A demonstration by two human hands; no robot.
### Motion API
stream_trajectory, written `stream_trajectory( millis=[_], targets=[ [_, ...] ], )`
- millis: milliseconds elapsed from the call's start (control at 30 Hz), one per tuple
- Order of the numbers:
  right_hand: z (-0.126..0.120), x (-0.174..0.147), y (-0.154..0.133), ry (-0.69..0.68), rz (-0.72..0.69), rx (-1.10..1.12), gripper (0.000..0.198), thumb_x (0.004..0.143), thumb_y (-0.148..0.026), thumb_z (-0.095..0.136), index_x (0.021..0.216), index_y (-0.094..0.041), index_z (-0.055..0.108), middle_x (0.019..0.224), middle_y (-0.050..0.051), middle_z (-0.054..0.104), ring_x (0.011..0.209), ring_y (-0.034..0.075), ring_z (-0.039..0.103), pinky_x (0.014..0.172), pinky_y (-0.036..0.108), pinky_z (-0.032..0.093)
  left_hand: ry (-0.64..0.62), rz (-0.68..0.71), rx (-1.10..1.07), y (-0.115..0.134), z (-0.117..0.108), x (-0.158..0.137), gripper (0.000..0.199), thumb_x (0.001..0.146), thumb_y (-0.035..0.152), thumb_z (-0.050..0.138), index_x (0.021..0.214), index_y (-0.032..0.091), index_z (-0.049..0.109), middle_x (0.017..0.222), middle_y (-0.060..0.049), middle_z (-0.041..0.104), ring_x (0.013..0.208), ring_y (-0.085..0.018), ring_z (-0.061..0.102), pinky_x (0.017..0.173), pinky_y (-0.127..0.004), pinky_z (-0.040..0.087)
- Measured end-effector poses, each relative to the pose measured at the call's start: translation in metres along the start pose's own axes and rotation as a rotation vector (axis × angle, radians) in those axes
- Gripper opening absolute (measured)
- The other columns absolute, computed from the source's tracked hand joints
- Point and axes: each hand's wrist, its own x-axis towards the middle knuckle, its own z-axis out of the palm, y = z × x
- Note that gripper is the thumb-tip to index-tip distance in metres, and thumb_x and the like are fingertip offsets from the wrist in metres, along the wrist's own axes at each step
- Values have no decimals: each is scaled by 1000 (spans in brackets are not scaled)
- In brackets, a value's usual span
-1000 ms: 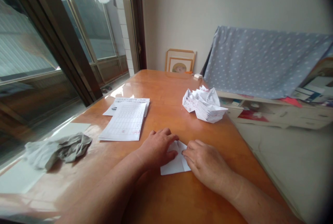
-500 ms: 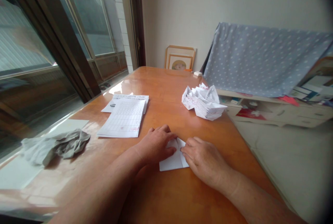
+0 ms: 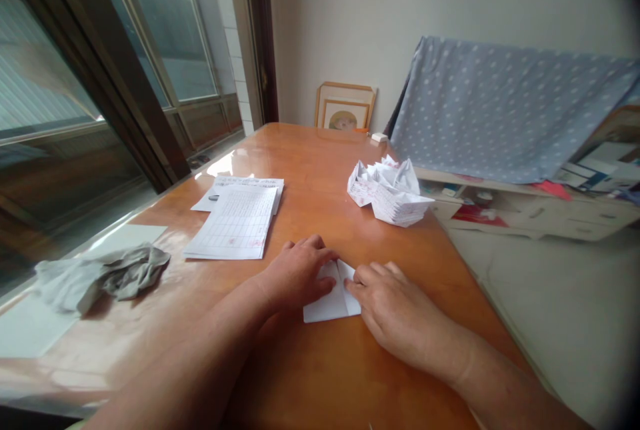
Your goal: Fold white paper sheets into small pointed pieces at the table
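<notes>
Lying on the near side of the paper bundle (image 3: 395, 209), the folded sheet (image 3: 326, 308) seems light, easily creased, best taken by its edges, with the left hand (image 3: 301, 275) loosely spread upon it, and whether the right hand (image 3: 393, 300) pinches or presses it I cannot tell.

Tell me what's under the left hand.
Part of the folded white paper is under the left hand, with the wooden table beneath. The hand covers some of the paper's left side, so its edge and any creases there can't be seen.
</notes>
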Motion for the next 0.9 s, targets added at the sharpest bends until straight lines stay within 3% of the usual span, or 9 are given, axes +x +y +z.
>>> stream_trajectory(
  millis=[267,500,700,900],
  targets=[
    [0,-1,-1,-4,1,1,25,92,-10,48,104,-19,68,105,9,63,94,24,49,86,39,34,83,-71,64,7,11,2,37,88,53,60,115,30,66,113,-7,59,101,-28,61,89,-43,45],
    [-5,-4,1,1,23,86,28,89,-8,47,102,-19,69,102,9,64,96,23,55,91,37,39,115,-134,119,13,17,4,42,83,52,63,119,30,63,113,-7,59,104,-29,61,89,-44,43],
    [1,6,3,32,146,162,34,89,-9,45,116,-17,65,104,10,66,102,23,59,93,34,42,113,-160,100,13,19,5,50,81,49,64,127,30,57,117,-7,61,107,-29,61,91,-45,43],
    [9,18,3,20,237,169,32,91,-12,44,115,-19,65,104,10,65,101,23,59,91,33,42,114,-166,84,13,18,5,50,80,49,62,127,30,56,119,-7,61,108,-30,61,91,-47,43]
  ],
)
